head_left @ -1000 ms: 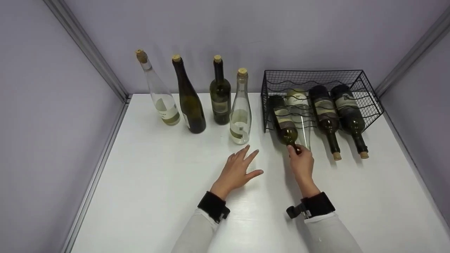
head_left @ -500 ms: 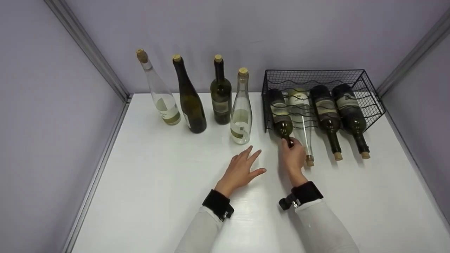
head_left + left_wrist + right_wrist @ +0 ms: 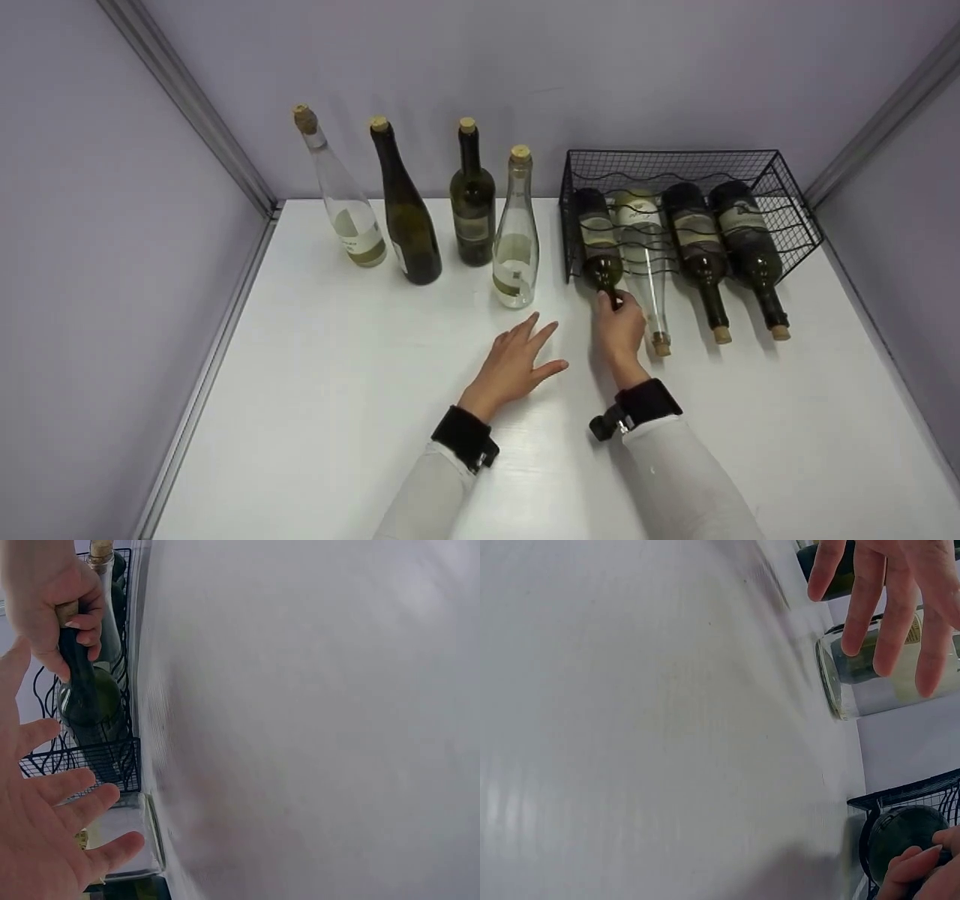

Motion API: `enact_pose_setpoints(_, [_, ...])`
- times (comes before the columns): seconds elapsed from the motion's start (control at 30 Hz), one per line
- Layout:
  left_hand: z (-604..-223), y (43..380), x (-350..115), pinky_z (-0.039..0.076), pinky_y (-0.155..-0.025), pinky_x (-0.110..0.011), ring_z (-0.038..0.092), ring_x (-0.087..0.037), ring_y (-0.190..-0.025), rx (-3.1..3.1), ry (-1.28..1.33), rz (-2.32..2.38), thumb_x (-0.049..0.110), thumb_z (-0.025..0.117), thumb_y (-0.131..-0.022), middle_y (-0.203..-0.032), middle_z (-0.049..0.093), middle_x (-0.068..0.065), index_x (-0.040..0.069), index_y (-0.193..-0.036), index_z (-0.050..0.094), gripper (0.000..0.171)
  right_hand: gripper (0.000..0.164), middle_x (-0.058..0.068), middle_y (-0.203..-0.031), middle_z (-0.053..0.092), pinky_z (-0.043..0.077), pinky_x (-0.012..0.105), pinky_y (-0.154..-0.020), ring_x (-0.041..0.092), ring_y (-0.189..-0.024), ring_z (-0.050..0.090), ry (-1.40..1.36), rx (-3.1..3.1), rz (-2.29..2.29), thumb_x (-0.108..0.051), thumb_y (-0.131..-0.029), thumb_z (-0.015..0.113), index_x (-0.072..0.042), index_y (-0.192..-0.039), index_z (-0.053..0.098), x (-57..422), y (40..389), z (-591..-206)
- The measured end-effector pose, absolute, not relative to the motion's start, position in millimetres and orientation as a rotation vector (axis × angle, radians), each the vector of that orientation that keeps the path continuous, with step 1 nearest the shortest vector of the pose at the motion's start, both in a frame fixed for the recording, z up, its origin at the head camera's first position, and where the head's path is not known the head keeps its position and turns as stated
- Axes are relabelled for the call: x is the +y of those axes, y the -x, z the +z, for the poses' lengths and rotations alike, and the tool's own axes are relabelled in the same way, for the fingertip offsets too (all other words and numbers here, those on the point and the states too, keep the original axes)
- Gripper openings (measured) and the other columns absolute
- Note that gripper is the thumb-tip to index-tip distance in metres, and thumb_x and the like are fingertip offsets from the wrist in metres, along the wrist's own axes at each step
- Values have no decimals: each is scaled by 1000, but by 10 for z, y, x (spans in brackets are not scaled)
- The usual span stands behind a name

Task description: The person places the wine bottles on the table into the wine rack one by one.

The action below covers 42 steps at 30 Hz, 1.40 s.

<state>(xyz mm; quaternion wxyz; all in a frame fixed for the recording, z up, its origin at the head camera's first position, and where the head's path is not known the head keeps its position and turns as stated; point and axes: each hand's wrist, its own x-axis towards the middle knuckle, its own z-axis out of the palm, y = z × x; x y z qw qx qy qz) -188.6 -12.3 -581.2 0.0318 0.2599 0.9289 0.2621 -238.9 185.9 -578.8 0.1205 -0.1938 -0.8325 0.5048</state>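
Observation:
My right hand (image 3: 621,328) grips the neck of a dark green wine bottle (image 3: 598,238), which lies in the leftmost place of a black wire wine rack (image 3: 675,159). In the left wrist view its cork (image 3: 67,613) shows within the curled fingers. Beside it lies a clear bottle (image 3: 651,277), neck toward me. Two more dark bottles, one in the middle (image 3: 697,232) and one on the right (image 3: 746,229), rest in the same row. My left hand (image 3: 514,365) is spread over the table, just in front of a clear standing bottle (image 3: 515,247), holding nothing.
Left of the rack stand other corked bottles: a dark green one (image 3: 472,210), a brown one (image 3: 409,217) and a clear one (image 3: 350,214). The white table (image 3: 337,405) meets grey walls behind and on both sides.
My right hand has moved left and slightly away from me, pushing the dark bottle straight and deeper into the rack. The clear bottle's cork has come into sight. My left hand has barely shifted.

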Motion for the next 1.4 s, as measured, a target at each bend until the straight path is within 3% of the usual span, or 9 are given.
enact_pose_setpoints(0.3, [-5823,1880,-123,31,-109,-50,33,-30,-141,2848,-782,803,62,47,-95,-157,28,-15,20,-153,38,72,45,27,-114,61,47,45,-83,36,-100,59,531,-2476,1571,-25,-103,51,6,-136,49,1844,2420,-5802])
enact_pose_setpoints(0.53, [-5830,1876,-128,31,-109,-50,34,-30,-140,2850,-776,802,62,47,-95,-157,28,-16,21,-153,38,71,47,27,-132,54,44,46,-94,35,-117,54,463,-2530,1607,-22,-104,47,4,-142,42,1845,2433,-5806])
enact_pose_setpoints(0.73, [-5832,1866,-136,31,-109,-50,34,-31,-140,2854,-787,806,61,47,-96,-157,28,-16,21,-153,38,71,46,25,-129,55,44,44,-91,31,-111,54,439,-2543,1627,-19,-103,46,3,-143,41,1836,2444,-5798])
enact_pose_setpoints(0.97, [-5835,1861,-138,32,-109,-50,33,-30,-141,2852,-791,799,62,46,-96,-157,28,-17,21,-153,38,71,47,28,-137,49,40,47,-101,37,-126,48,406,-2566,1616,-16,-103,46,6,-144,38,1835,2441,-5785])
enact_pose_setpoints(1.4, [-5846,1859,-157,31,-109,-50,32,-30,-142,2845,-780,777,62,46,-96,-157,27,-17,20,-153,37,71,49,28,-137,48,37,48,-104,38,-126,46,356,-2530,1630,-12,-101,51,7,-144,38,1834,2441,-5785])
